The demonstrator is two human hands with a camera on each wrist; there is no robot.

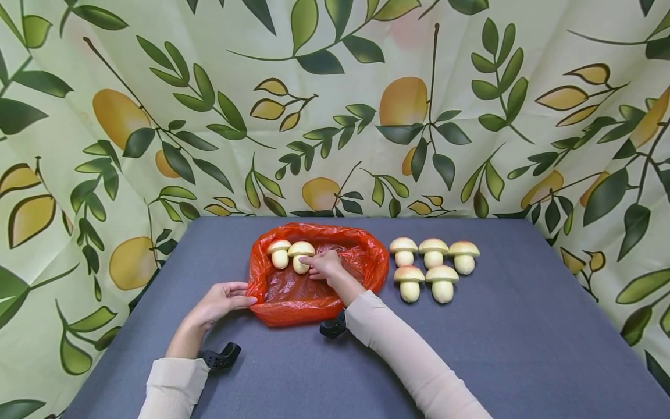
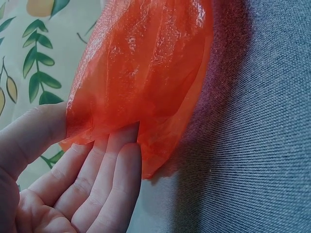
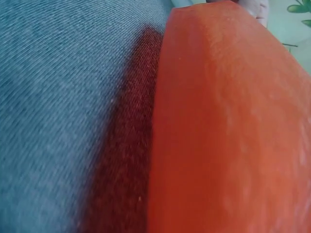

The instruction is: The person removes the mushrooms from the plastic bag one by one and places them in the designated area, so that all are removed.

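Note:
A red plastic bag [image 1: 300,313] lies opened out on the table, its rim folded into a basin shape. Two toy mushrooms are inside at its left: one mushroom [image 1: 280,256] by the wall, and a second mushroom [image 1: 300,249] beside it. My right hand [image 1: 327,266] reaches over the near rim and pinches the second mushroom by its stem. At the bag's left edge, my left hand [image 1: 222,301] holds the rim between thumb and fingers; the left wrist view shows the red plastic [image 2: 141,73] between them. In the right wrist view the bag's side [image 3: 218,121] hides the right hand.
Right of the bag, several more toy mushrooms [image 1: 433,251] stand in two rows on the grey-blue table [image 1: 523,326]. A leaf-and-fruit patterned cloth [image 1: 345,157] hangs behind and at the sides. Black wrist mounts [image 1: 222,356] sit under both wrists.

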